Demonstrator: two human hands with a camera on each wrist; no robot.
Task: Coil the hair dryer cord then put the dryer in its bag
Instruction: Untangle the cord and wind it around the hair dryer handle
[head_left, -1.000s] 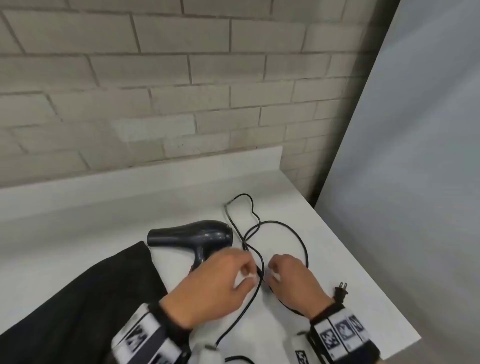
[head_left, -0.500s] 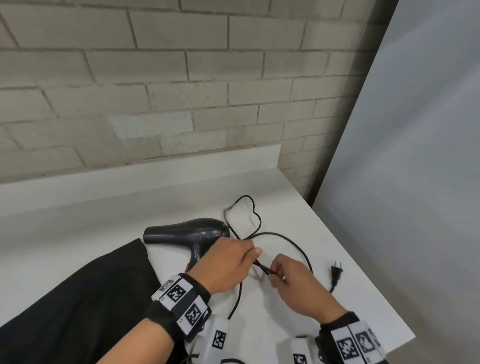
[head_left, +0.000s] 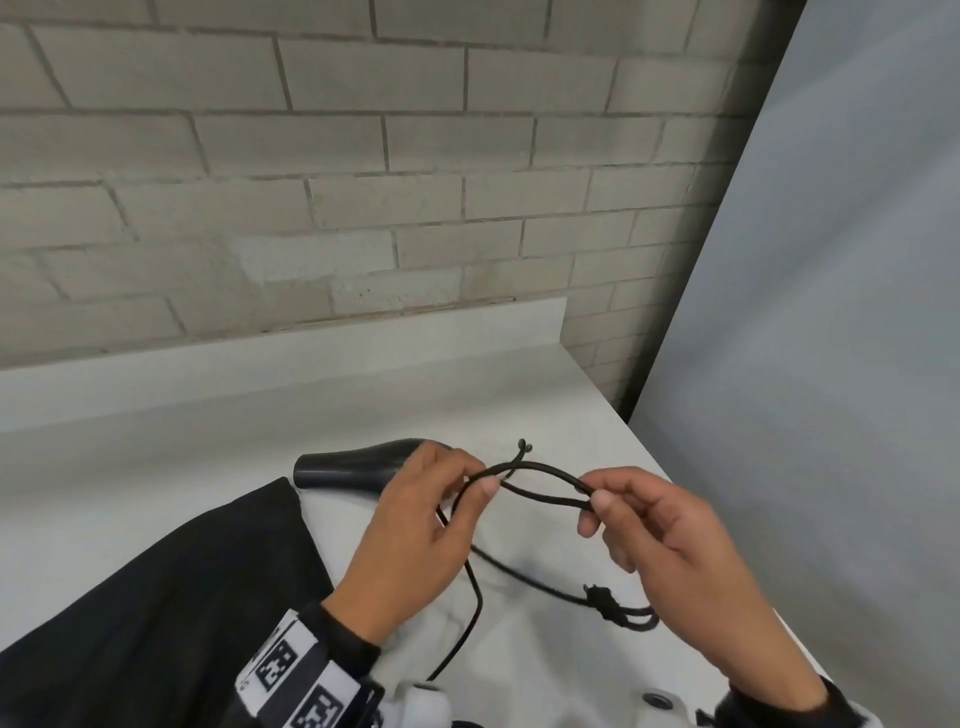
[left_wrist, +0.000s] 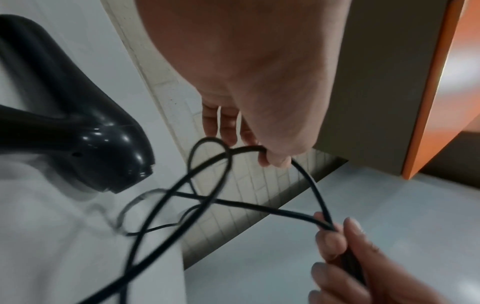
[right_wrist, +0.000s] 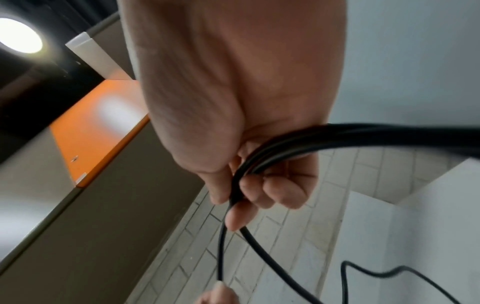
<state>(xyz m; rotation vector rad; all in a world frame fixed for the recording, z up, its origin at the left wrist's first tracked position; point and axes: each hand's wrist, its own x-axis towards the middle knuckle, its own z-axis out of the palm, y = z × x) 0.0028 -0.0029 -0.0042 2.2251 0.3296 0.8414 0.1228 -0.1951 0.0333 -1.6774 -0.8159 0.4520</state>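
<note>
A person stands at a white counter (head_left: 545, 670) set against a grey brick wall, working with both bare hands.

Half a second ago both hands were low on the counter, pinching the black cord (head_left: 550, 472) where it lay in loose loops beside the dryer. Now they have lifted it clear of the surface. The left hand (head_left: 415, 540) pinches the cord between thumb and fingertips. The right hand (head_left: 670, 545) grips two strands together, fingers curled round them, as the right wrist view shows. Between the two hands the cord makes one long, narrow loop in the air, its strands crossing just beside the left thumb. A small bend of cord pokes up behind that crossing.

This suggests that coiling has started and the first loop is formed. Most of the cord is not yet gathered: one strand hangs from the left hand down to the counter's near edge, and another trails toward the near right corner, where the plug (head_left: 602, 603) seems to lie in a small dark tangle.

The dryer (head_left: 348, 465) is glossy and dark. It lies on its side near the middle of the counter, nozzle pointing left, partly hidden behind the left hand. Neither hand touches it.

The bag (head_left: 156, 613) is flat black cloth spread over the near left part of the counter, its edge close to the nozzle. Its opening cannot be seen.
</note>
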